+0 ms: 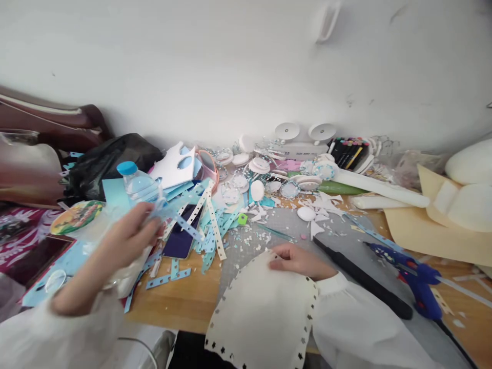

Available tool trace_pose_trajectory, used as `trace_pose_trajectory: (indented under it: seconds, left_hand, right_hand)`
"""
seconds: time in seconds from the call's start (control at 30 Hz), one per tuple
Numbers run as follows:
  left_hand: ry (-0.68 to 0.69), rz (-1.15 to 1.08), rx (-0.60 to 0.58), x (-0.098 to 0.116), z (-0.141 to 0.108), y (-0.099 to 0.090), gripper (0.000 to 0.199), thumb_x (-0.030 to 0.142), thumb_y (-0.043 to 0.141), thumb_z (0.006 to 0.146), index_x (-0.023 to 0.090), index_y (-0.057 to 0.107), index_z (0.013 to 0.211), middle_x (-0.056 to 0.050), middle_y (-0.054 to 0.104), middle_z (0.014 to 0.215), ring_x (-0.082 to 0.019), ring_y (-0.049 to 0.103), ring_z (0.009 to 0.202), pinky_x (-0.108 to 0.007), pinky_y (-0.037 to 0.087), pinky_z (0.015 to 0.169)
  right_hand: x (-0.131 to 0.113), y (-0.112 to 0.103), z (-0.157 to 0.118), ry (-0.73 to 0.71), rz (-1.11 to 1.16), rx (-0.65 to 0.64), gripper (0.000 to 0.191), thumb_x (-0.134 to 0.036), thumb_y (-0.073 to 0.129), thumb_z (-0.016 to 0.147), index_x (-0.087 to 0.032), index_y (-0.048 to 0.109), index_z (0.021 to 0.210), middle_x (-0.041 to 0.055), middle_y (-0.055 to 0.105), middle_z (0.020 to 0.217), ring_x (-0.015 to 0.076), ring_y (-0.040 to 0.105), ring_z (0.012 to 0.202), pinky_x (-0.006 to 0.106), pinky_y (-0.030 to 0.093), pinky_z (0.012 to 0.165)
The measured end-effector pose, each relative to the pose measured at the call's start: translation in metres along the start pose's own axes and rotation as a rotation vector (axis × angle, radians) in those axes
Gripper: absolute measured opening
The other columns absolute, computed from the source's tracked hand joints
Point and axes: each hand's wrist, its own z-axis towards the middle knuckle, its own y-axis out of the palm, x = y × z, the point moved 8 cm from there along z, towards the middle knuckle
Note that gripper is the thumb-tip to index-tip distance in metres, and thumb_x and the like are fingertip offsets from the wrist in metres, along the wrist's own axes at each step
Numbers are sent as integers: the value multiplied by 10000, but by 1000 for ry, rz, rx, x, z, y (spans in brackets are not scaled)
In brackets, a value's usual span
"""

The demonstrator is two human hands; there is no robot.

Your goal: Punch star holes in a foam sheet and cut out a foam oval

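Note:
My left hand [128,238] is raised over the left of the table, blurred, its fingers bent near the plastic bottle [142,185] and a strip of light blue punched paper [188,225]; what it holds, if anything, is smeared. A cream sheet [265,312] with small punched shapes along its edges hangs over the table's front edge. At its top, my right hand [298,260] pinches it between thumb and fingers. Beneath the blue strips lies a dark phone [180,238].
A blue glue gun [413,277] and a black bar [361,277] lie on the grey mat [240,246] at the right. White discs [259,165], paper scraps and markers [348,152] crowd the back. A black bag [111,164] stands at the left.

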Motion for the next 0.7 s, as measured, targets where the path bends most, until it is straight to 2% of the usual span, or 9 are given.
trace_pose_trajectory:
  seconds: [0.07, 0.13, 0.2, 0.27, 0.37, 0.43, 0.53, 0.6, 0.7]
  left_hand:
    - [57, 171, -32, 31, 10, 40, 246, 249, 377, 895, 131, 522, 1055, -53, 657, 736, -223, 642, 678, -323, 493, 661]
    - [81, 220, -22, 53, 16, 77, 284, 254, 355, 916, 79, 534, 1051, -137, 658, 787, -289, 665, 751, -399, 499, 719]
    - [136, 251, 1, 68, 17, 108, 385, 362, 432, 910, 46, 543, 1100, -246, 636, 1050, -375, 615, 1037, -478, 461, 883]
    - [269, 294, 54, 80, 14, 129, 566, 447, 456, 908, 28, 455, 1289, -287, 488, 1349, -408, 452, 1280, -508, 381, 1020]
    - [444, 355, 25, 86, 10, 154, 596, 378, 446, 918, 23, 380, 1392, -271, 369, 1476, -380, 342, 1382, -484, 324, 1098]
    - [481, 368, -6, 81, 13, 161, 555, 266, 438, 904, 23, 386, 1401, -257, 371, 1484, -355, 336, 1395, -468, 298, 1124]
    - [508, 371, -20, 76, 20, 160, 548, 181, 407, 891, 31, 376, 1417, -242, 344, 1507, -333, 292, 1422, -474, 245, 1153]
    - [524, 351, -32, 74, 23, 153, 556, 234, 404, 917, 46, 349, 1437, -236, 302, 1530, -335, 241, 1443, -498, 214, 1160]
    - [536, 256, -37, 77, 20, 134, 617, 412, 393, 957, 91, 284, 1472, -214, 216, 1570, -341, 156, 1466, -538, 187, 1160]
  right_hand:
    - [1, -2, 0, 5, -12, 18, 418, -562, 679, 770, -172, 723, 914, 49, 725, 884, 188, 647, 747, 255, 438, 636]
    - [0, -3, 0, 8, -21, 33, 427, -574, 680, 761, -181, 729, 920, 50, 732, 903, 199, 656, 767, 262, 449, 646]
    - [-2, -2, -1, 4, -22, 37, 431, -579, 687, 749, -190, 735, 927, 47, 736, 907, 204, 661, 779, 266, 456, 655]
    - [-5, 0, -1, 1, -19, 31, 439, -582, 697, 734, -193, 740, 932, 48, 738, 906, 205, 663, 779, 270, 461, 661]
    - [-8, 1, -1, 6, -32, 31, 452, -592, 701, 721, -193, 743, 928, 49, 740, 903, 206, 665, 776, 273, 465, 658]
    - [-7, 1, -1, 8, -40, 24, 450, -593, 694, 727, -198, 742, 939, 48, 741, 921, 211, 668, 797, 276, 472, 671]
    - [-4, 1, -1, 8, -41, 18, 428, -575, 688, 744, -205, 739, 953, 45, 744, 941, 213, 673, 818, 274, 477, 683]
    - [-1, 1, -1, 16, -45, 15, 410, -563, 683, 755, -209, 737, 954, 42, 746, 948, 212, 678, 820, 269, 478, 677]
    - [0, 2, -1, 34, -52, 5, 397, -545, 682, 761, -205, 732, 959, 42, 745, 949, 215, 683, 824, 273, 484, 681]
